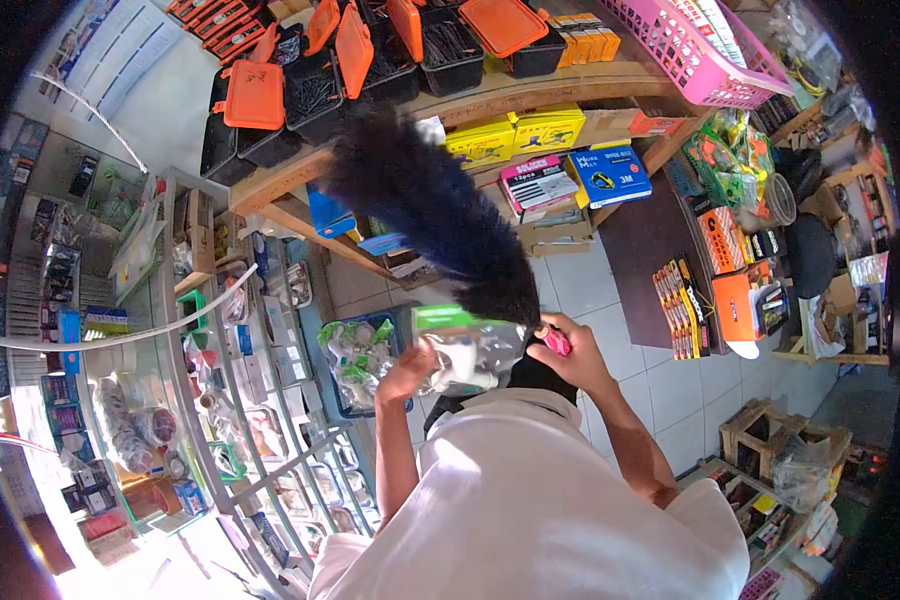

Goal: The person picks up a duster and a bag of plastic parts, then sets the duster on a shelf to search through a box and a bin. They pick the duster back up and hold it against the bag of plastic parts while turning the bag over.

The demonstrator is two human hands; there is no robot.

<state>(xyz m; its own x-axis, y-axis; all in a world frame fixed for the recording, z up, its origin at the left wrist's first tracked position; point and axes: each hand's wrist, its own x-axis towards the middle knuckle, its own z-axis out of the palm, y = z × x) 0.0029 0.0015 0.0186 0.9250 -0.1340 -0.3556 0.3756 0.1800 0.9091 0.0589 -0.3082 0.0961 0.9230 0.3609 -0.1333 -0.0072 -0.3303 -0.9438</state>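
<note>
A dark feather duster [440,210] with a pink handle end rises from my right hand [575,352], whose fingers are wrapped round it. The duster's fluffy end reaches up and left, over the shelf edge. My left hand [407,372] has its fingers closed on the left side of a clear plastic package [465,355] with a green top and white contents. The package hangs in front of my body, just below the duster's lower end.
A wooden shelf [460,100] ahead carries black bins with orange lids [253,95] and a pink basket [685,55]. Glass display shelves [260,400] stand at the left. A blue tray of bagged items [360,365] lies beside my left hand. Boxes and a wooden crate [760,430] are at the right.
</note>
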